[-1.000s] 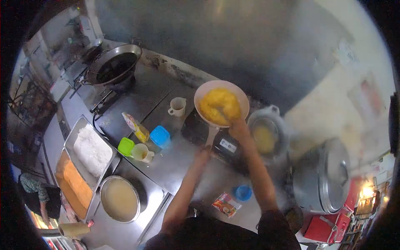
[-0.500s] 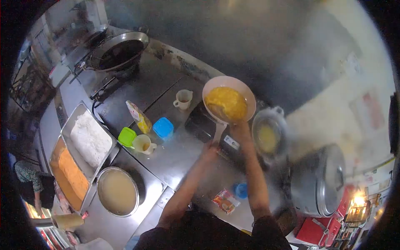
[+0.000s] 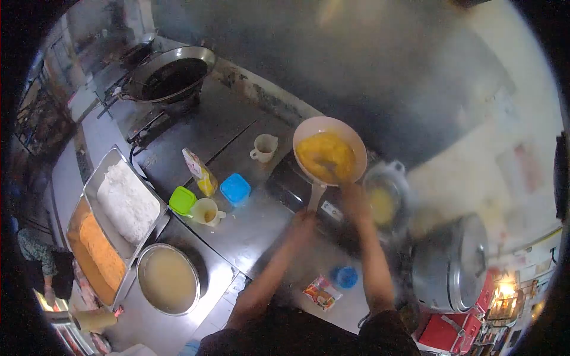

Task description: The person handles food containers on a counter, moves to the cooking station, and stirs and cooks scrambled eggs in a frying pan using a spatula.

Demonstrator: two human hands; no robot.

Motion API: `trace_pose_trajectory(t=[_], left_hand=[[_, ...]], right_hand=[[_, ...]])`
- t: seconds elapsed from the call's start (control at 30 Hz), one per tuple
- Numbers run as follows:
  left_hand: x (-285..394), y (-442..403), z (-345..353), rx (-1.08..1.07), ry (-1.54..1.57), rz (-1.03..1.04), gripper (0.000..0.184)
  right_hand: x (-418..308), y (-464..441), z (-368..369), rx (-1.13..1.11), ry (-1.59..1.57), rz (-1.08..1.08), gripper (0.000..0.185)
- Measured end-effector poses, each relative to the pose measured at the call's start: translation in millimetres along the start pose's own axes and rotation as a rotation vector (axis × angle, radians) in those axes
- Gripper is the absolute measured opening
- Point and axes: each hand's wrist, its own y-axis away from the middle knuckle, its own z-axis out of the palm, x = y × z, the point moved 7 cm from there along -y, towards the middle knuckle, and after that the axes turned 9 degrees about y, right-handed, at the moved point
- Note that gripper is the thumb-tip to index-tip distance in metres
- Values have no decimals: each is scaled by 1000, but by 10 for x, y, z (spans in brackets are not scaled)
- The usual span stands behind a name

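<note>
My left hand [image 3: 304, 222] is closed round the handle of a pale pink frying pan [image 3: 309, 126], which is tilted over a black cooker [image 3: 289, 188]. Yellow egg-like food [image 3: 326, 153] lies in the pan. At the pan's near right edge, my right hand [image 3: 354, 199] is closed on a utensil [image 3: 330, 168] whose tip rests in the food; its shape is blurred. A clear bowl [image 3: 385, 202] with yellow contents stands right of that hand. Left of the pan is a white measuring cup [image 3: 264, 148].
Trays of white powder [image 3: 126, 204] and orange crumbs [image 3: 102, 252] stand left, beside a pot of pale liquid [image 3: 169, 279]. A wok [image 3: 172, 80] is behind. A large lidded pot [image 3: 439, 264] stands right. A co-worker's arm [image 3: 44, 261] shows far left.
The pan has shifted slightly right in view with my left hand. My right hand has moved the utensil through the food, whose shape has changed. The surroundings have shifted with the camera.
</note>
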Motion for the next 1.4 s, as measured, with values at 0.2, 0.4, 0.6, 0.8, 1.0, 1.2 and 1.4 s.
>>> trace_pose_trajectory(t=[0.2,0.4,0.6,0.8,1.0,1.2,1.4], left_hand=[[346,204,66,83,-42,58,36],[-140,-91,-101,-18,186,63,36],[37,93,65,65,350,2,30],[440,366,108,29,78,-56,26],[-73,-78,-43,-48,67,36,34],[-168,-119,-57,-77,56,-15,38],[-387,-306,-48,-25,323,124,44]], right_hand=[[452,-270,296,-206,108,258,23],[509,-191,60,-289,319,100,27],[4,-167,157,-276,164,-45,35],[628,-472,577,251,62,29,46],[51,-90,345,-111,154,-54,49],[521,-377,795,-71,55,33,36],[12,-160,126,-282,184,8,37]])
